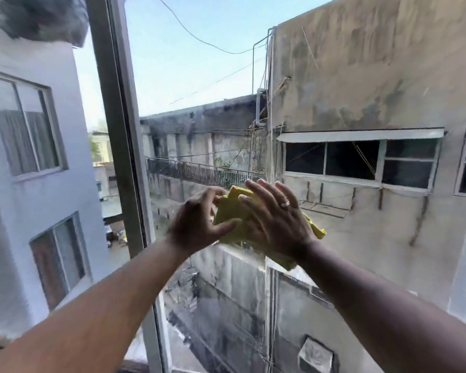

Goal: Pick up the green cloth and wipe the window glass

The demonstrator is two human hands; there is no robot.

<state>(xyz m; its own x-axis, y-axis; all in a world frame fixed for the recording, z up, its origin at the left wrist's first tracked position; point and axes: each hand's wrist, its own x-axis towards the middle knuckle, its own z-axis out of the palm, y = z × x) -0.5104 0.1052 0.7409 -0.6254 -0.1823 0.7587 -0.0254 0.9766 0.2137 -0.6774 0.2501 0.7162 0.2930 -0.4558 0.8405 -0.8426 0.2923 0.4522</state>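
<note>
Up at the window glass (pixel 334 76) goes the green cloth (pixel 232 211), right hand (pixel 277 222) flat and spread to press it onto the pane, left hand (pixel 197 222) curled round its edge, probably steadying the fold for wiping.

Bare forearms (pixel 92 313); ring (pixel 284 203) on right hand (pixel 277 222)

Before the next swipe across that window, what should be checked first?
1. Green cloth held: ok, the left hand grips its edge.
2. Right hand flat on the cloth: ok.
3. Cloth pressed against the window glass: cannot tell.
4. Room to sweep: ok to the right; the window frame is close on the left.
5. Lower glass clean: cannot tell, the streaks may be reflections.
</note>
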